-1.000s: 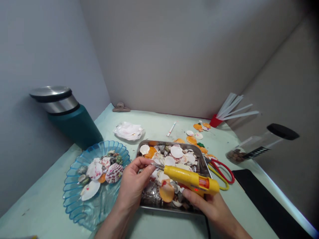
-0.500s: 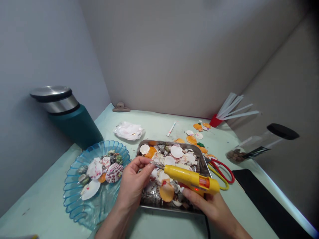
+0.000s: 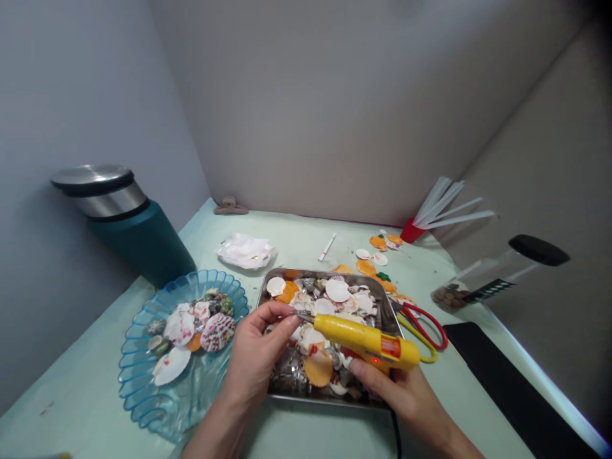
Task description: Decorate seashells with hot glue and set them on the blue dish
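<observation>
My right hand (image 3: pixel 401 392) is wrapped round the handle of a yellow glue gun (image 3: pixel 356 335), whose red light is lit and whose nozzle points left. At the nozzle tip, my left hand (image 3: pixel 262 341) pinches something too small to make out between thumb and fingertips. Both hands are over a metal tray (image 3: pixel 335 401) full of shells, among them an orange shell (image 3: pixel 318 368) near its front. To the left, a blue scalloped plate (image 3: pixel 138 389) holds white, striped and green shells.
Behind the plate leans a teal bottle (image 3: pixel 143 242). A white packet (image 3: pixel 245 250) and a thin white stick (image 3: pixel 327 247) lie at the back. Right are orange shells (image 3: pixel 366 267), scissors (image 3: pixel 425 322), a red cup (image 3: pixel 412 231) of white sticks, a clear jar (image 3: pixel 495 277) and a black strip (image 3: pixel 507 382).
The whole view has shifted very slightly. My hands and the glue gun keep nearly the same pose, with the nozzle still at my left fingertips.
</observation>
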Demonstrator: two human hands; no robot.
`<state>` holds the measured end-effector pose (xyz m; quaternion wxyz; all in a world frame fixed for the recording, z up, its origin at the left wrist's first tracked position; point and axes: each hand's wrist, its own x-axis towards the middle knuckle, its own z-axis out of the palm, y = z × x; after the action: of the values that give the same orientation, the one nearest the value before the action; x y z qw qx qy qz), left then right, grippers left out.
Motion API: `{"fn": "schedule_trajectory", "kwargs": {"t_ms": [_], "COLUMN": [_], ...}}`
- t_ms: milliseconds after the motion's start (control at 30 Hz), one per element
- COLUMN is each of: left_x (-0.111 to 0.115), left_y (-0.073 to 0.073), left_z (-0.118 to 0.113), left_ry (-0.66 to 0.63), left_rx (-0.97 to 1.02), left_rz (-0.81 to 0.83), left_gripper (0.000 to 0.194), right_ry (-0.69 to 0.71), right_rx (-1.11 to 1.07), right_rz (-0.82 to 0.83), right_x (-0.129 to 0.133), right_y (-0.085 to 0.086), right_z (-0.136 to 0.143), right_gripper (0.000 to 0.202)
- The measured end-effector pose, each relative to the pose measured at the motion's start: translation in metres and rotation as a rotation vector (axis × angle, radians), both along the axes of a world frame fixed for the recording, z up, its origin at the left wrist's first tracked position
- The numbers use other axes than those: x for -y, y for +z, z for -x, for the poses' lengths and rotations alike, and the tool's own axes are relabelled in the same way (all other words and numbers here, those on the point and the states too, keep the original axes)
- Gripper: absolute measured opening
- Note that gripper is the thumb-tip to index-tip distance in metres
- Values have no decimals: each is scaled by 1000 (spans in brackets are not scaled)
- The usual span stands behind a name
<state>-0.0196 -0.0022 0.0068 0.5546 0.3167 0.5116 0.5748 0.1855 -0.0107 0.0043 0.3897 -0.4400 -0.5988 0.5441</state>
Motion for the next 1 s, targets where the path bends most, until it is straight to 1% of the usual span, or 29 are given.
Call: {"fn": "schedule_trajectory", "kwargs": {"t_ms": [267, 533, 733, 833, 900, 1000], "left_x": [0, 1, 2, 2, 2, 2], "left_y": [2, 6, 7, 7, 6, 6], "left_z": [0, -1, 0, 0, -1, -1], "left_ry": [23, 71, 100, 104, 117, 155], "left_rx": [-71, -221, -289, -358, -401, -445], "left_rz": [2, -78, -85, -124, -151, -189], "left_gripper": [21, 14, 12, 10, 9, 7], "right_ry": [-15, -19, -55, -70, -74, -133], "right_rx": [23, 49, 27, 2, 28, 83], "right_rz": [-7, -32, -60, -88, -80, -46], "right_x": [2, 1, 2, 4, 4, 5], "right_y": [1, 0, 0, -4, -8, -13], "right_z": [-3, -1, 0, 0, -1, -2], "right_gripper": [26, 24, 25, 27, 29, 36]}}
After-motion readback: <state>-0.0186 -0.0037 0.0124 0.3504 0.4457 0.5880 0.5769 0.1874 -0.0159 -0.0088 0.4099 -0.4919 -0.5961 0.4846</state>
